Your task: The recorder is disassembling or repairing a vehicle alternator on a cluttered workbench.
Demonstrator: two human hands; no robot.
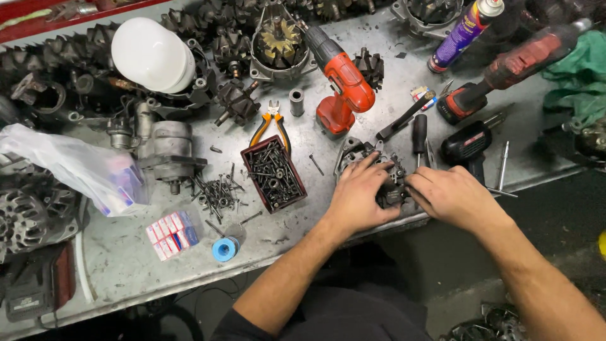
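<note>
bench (126, 252): grey metal, stained
centre: screw tray (273, 173), pliers (270, 123), red drill (341, 82)
lower left: blue tape roll (224, 249), small boxes (172, 232)
upper right: spray can (464, 31)

Scuffed, greasy grey metal desk (126, 252), dull cast-metal part (385, 183) under bare hands, glossy red plastic drill (344, 79), crinkled clear plastic bag (69, 167), smooth white plastic dome (153, 53), green cloth (577, 76)

A dark, greasy metal motor part (385, 180) lies at the workbench's front edge.
</note>
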